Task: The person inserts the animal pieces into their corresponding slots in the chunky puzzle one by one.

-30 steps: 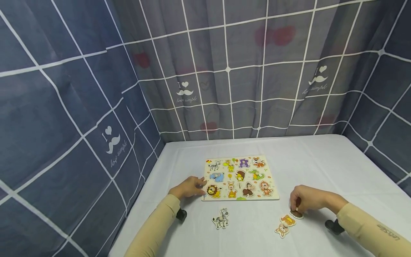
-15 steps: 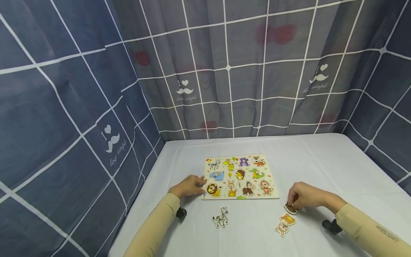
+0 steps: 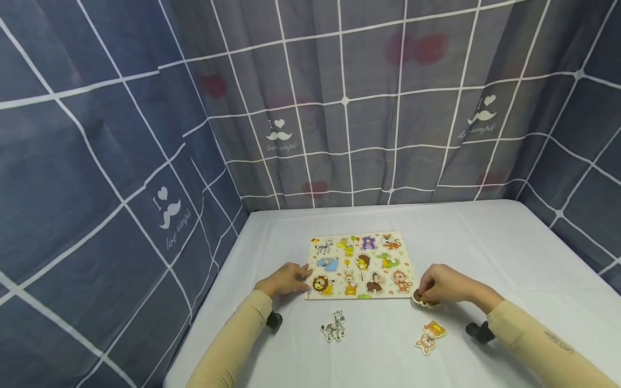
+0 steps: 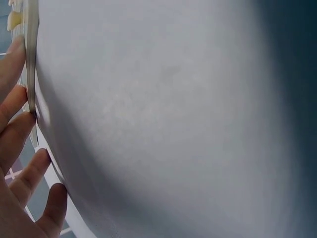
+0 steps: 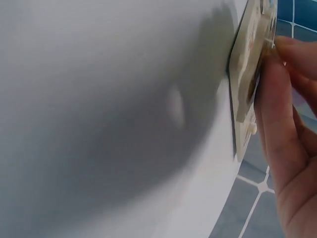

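Observation:
A wooden animal puzzle board (image 3: 361,267) lies on the table, with pictures such as a lion, zebra and crocodile. My left hand (image 3: 288,279) rests at its left edge; in the left wrist view loosely spread fingers (image 4: 22,136) touch that edge. My right hand (image 3: 447,283) pinches a brown animal puzzle piece (image 3: 427,302) by the board's front right corner. The right wrist view shows this piece (image 5: 251,79) tilted close to the board, thumb and fingertips on its face. Its full picture is hidden by the hand.
A zebra puzzle piece (image 3: 333,326) lies in front of the board. Nearer the right arm, an orange piece (image 3: 435,328) and a long-eared animal piece (image 3: 426,343) lie touching or overlapping. Dark checked curtains (image 3: 368,118) stand behind and beside the white table (image 3: 490,242).
My right hand has carried the brown puzzle piece leftward and away from me, from beside the loose pieces to the board's front right corner. The left hand has stayed at the board's edge.

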Action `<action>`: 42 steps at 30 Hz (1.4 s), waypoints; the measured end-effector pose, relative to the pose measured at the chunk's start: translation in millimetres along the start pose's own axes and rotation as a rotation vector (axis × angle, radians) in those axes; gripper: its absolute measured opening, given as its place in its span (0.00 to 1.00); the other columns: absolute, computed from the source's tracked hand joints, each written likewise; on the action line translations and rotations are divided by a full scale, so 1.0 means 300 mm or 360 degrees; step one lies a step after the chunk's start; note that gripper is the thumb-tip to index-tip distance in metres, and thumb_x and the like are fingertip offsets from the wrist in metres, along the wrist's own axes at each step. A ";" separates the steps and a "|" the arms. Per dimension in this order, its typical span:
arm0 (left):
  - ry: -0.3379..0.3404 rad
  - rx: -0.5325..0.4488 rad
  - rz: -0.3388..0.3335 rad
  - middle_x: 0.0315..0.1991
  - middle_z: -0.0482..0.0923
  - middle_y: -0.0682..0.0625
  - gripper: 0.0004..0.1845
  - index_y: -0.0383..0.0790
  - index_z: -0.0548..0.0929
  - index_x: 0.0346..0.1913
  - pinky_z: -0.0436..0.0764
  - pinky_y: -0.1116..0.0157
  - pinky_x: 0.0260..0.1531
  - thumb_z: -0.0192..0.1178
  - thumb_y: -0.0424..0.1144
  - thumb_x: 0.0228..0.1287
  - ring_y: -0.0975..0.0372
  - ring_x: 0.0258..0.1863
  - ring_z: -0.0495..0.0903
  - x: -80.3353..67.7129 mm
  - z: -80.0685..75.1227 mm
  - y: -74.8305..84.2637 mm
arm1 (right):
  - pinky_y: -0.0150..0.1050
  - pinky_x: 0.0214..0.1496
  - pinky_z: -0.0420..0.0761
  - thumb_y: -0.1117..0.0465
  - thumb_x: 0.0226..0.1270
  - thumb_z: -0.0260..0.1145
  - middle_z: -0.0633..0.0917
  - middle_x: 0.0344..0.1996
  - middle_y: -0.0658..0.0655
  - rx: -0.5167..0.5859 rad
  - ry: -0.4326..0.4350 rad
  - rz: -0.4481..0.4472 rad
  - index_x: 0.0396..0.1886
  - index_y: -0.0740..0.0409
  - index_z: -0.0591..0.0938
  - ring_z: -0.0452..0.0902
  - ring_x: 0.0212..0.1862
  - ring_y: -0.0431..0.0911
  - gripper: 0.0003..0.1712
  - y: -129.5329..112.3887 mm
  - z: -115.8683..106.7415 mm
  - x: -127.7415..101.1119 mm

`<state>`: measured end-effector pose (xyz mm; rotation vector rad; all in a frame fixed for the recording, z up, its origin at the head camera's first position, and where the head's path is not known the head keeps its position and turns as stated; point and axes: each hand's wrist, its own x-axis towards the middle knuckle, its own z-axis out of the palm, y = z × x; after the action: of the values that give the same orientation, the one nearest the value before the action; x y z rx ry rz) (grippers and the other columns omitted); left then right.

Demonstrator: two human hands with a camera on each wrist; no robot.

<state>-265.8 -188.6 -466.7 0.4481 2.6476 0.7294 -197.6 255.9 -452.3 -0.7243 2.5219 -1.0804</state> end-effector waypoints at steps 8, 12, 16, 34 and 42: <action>-0.0005 -0.0003 0.0005 0.75 0.64 0.49 0.32 0.43 0.77 0.65 0.61 0.50 0.76 0.72 0.46 0.58 0.48 0.75 0.64 0.001 0.000 0.003 | 0.32 0.25 0.80 0.67 0.57 0.71 0.89 0.25 0.50 0.0047 0.0190 0.0115 0.29 0.59 0.89 0.79 0.24 0.38 0.02 -0.010 0.009 0.060; -0.0003 -0.0024 0.0007 0.74 0.64 0.48 0.32 0.42 0.78 0.65 0.61 0.49 0.76 0.73 0.45 0.57 0.48 0.75 0.64 -0.003 -0.001 0.006 | 0.35 0.27 0.81 0.67 0.57 0.72 0.89 0.25 0.52 0.0113 0.0325 0.0213 0.29 0.61 0.89 0.80 0.26 0.40 0.02 -0.017 0.024 0.086; 0.0000 -0.0028 0.0021 0.74 0.65 0.47 0.31 0.42 0.78 0.64 0.60 0.50 0.76 0.73 0.44 0.57 0.48 0.75 0.64 -0.004 0.004 0.007 | 0.36 0.28 0.81 0.67 0.57 0.73 0.88 0.23 0.52 0.0177 0.0447 0.0306 0.27 0.63 0.88 0.79 0.26 0.41 0.03 -0.029 0.042 0.107; 0.0006 0.0027 0.0133 0.72 0.68 0.45 0.30 0.38 0.79 0.63 0.60 0.49 0.76 0.73 0.43 0.57 0.46 0.75 0.64 -0.009 -0.001 -0.003 | 0.34 0.27 0.79 0.65 0.57 0.73 0.85 0.19 0.51 0.0355 0.0707 0.0554 0.25 0.63 0.87 0.77 0.23 0.42 0.06 -0.069 0.102 0.238; -0.0010 0.0031 0.0120 0.73 0.67 0.45 0.30 0.39 0.79 0.63 0.61 0.48 0.75 0.72 0.44 0.58 0.46 0.74 0.65 -0.015 0.000 0.003 | 0.35 0.26 0.80 0.64 0.57 0.73 0.86 0.19 0.52 0.0371 0.0745 0.0608 0.23 0.61 0.87 0.79 0.22 0.42 0.06 -0.079 0.125 0.285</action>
<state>-261.8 -189.7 -465.2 0.5575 2.6465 0.7243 -243.2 172.4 -466.4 0.0902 2.6695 -1.4916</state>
